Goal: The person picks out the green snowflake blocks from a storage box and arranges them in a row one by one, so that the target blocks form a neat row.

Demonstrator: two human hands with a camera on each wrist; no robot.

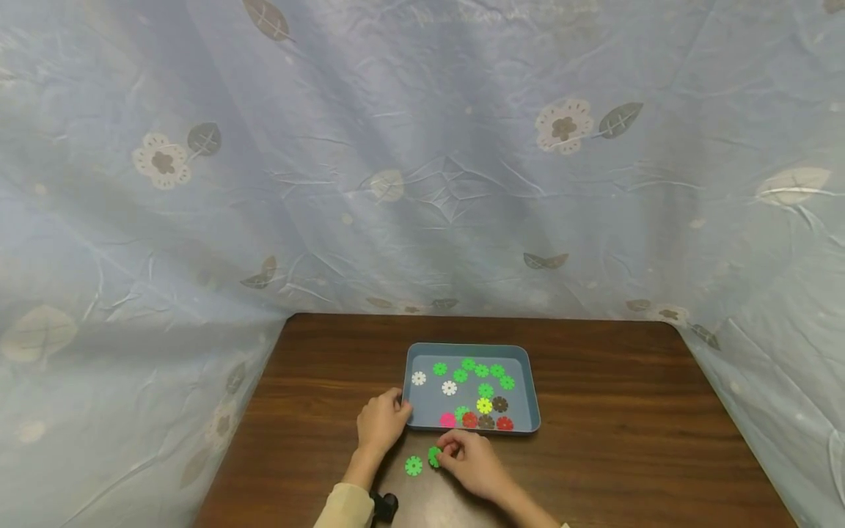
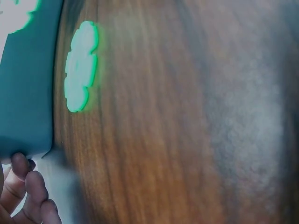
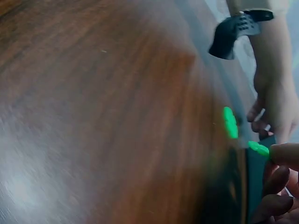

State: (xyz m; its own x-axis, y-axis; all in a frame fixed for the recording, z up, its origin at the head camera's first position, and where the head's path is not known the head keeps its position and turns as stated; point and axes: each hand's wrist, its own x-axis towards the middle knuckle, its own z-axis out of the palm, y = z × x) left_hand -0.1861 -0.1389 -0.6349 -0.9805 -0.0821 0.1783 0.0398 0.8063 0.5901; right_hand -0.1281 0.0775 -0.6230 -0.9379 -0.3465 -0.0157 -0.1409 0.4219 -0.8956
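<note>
My right hand (image 1: 472, 463) pinches a green snowflake-shaped plastic disc (image 1: 434, 457) between thumb and fingertips, just in front of the tray's near edge. The right wrist view shows this disc (image 3: 258, 148) tilted edge-on at the fingertips. A second green disc (image 1: 413, 466) lies flat on the table to the left of it. My left hand (image 1: 383, 420) grips the near-left corner of the blue-grey tray (image 1: 422, 415); curled fingers (image 2: 35, 191) show at that corner in the left wrist view.
Inside the tray lie several green discs (image 1: 482, 371), white discs (image 1: 449, 388), a yellow disc (image 1: 484, 405), a pink disc (image 1: 447, 419), red discs (image 1: 505, 424) and brown discs (image 1: 499, 404). A patterned curtain (image 1: 422, 183) surrounds the brown wooden table (image 1: 614, 411).
</note>
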